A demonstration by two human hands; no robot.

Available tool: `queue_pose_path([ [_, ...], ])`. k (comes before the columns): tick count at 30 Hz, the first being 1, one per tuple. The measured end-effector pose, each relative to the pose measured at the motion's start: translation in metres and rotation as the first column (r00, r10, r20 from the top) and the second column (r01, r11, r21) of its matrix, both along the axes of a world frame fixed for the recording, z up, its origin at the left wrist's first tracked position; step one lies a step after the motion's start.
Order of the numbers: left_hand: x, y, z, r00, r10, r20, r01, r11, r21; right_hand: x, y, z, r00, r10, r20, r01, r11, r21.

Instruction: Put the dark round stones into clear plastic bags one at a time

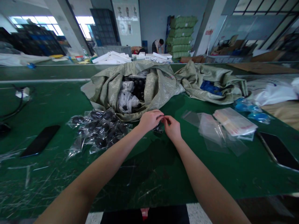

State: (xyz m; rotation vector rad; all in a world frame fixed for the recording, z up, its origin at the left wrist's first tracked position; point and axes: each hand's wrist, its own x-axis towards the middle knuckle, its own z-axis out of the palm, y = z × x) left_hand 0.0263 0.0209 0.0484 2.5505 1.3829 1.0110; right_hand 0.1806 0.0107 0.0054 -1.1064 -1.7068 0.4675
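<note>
1. A small clear plastic bag (158, 128) sits right under your fingers, on the green workbench (149, 183)
2. Your left hand (149, 120) and right hand (172, 128) are raised and curled toward each other, with your fingertips (163, 118) pinched and almost meeting. You may be holding the bag's edge, but I cannot tell
3. Left of your fingers lies a heap of black round items in clear bags (99, 132)
4. Straight ahead of your fingers, a woven sack (104, 93) lies open, with more bagged black items (136, 85) inside
5. Ahead and to the right is a second woven sack (210, 82), holding something blue
6. Right of your fingers are loose clear bags (210, 130) and a stack of bags (234, 122)
7. Further out on each side lies a phone, one left (40, 140), one right (279, 151)
8. Far beyond the bench, a co-worker (158, 46) stands beside stacked green bales (180, 37)
</note>
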Motion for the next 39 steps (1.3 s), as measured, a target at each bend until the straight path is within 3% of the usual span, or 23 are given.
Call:
queue_pose_path([
  [7, 0.002, 0.005, -0.006, 0.995, -0.002, 0.103, 0.005, 1.000, -0.028, -0.001, 0.000, 0.001, 0.999, -0.022, 0.027, 0.022, 1.000, -0.007],
  [10, 0.002, 0.006, -0.007, 0.969, 0.024, 0.245, -0.018, 1.000, -0.025, -0.001, 0.001, -0.002, 0.999, -0.037, -0.013, 0.036, 0.999, -0.025],
  [13, -0.003, 0.014, -0.004, 0.873, 0.139, 0.467, -0.118, 0.990, -0.073, 0.000, 0.003, -0.005, 0.994, -0.065, -0.092, 0.057, 0.994, -0.090],
  [16, -0.013, 0.028, 0.001, 0.634, 0.251, 0.731, -0.142, 0.967, -0.209, 0.000, 0.005, -0.006, 0.971, -0.104, -0.217, 0.065, 0.981, -0.180],
  [19, -0.027, 0.037, 0.009, 0.246, 0.264, 0.933, -0.009, 0.963, -0.270, -0.001, 0.006, -0.007, 0.938, -0.117, -0.326, 0.033, 0.967, -0.254],
  [21, -0.038, 0.036, 0.016, 0.031, 0.262, 0.965, 0.091, 0.960, -0.263, -0.002, 0.006, -0.007, 0.932, -0.114, -0.345, 0.016, 0.961, -0.274],
  [23, -0.050, 0.031, 0.025, -0.095, 0.271, 0.958, 0.155, 0.955, -0.255, -0.002, 0.005, -0.007, 0.932, -0.115, -0.344, 0.013, 0.958, -0.285],
  [25, -0.063, 0.023, 0.033, -0.137, 0.291, 0.947, 0.205, 0.943, -0.261, -0.002, 0.005, -0.006, 0.933, -0.118, -0.341, 0.011, 0.954, -0.298],
  [27, -0.072, 0.012, 0.039, -0.088, 0.336, 0.938, 0.262, 0.916, -0.304, -0.002, 0.004, -0.003, 0.930, -0.120, -0.348, 0.005, 0.949, -0.315],
  [28, -0.074, 0.005, 0.040, -0.018, 0.375, 0.927, 0.295, 0.888, -0.353, -0.002, 0.004, -0.002, 0.929, -0.119, -0.351, -0.001, 0.946, -0.324],
  [30, -0.074, -0.008, 0.038, 0.217, 0.459, 0.862, 0.332, 0.795, -0.507, -0.001, 0.002, 0.002, 0.931, -0.108, -0.350, -0.020, 0.939, -0.342],
  [32, -0.070, -0.019, 0.030, 0.525, 0.454, 0.720, 0.279, 0.708, -0.649, -0.001, 0.001, 0.006, 0.941, -0.089, -0.327, -0.039, 0.930, -0.365],
  [34, -0.065, -0.027, 0.016, 0.773, 0.348, 0.530, 0.156, 0.706, -0.691, -0.001, 0.000, 0.009, 0.950, -0.070, -0.303, -0.058, 0.917, -0.394],
  [36, -0.062, -0.028, -0.001, 0.882, 0.277, 0.380, 0.043, 0.756, -0.653, -0.001, 0.000, 0.008, 0.953, -0.047, -0.299, -0.090, 0.899, -0.429],
  [39, -0.060, -0.020, -0.024, 0.899, 0.272, 0.342, 0.001, 0.782, -0.624, -0.002, 0.003, 0.004, 0.946, -0.011, -0.325, -0.155, 0.862, -0.482],
])
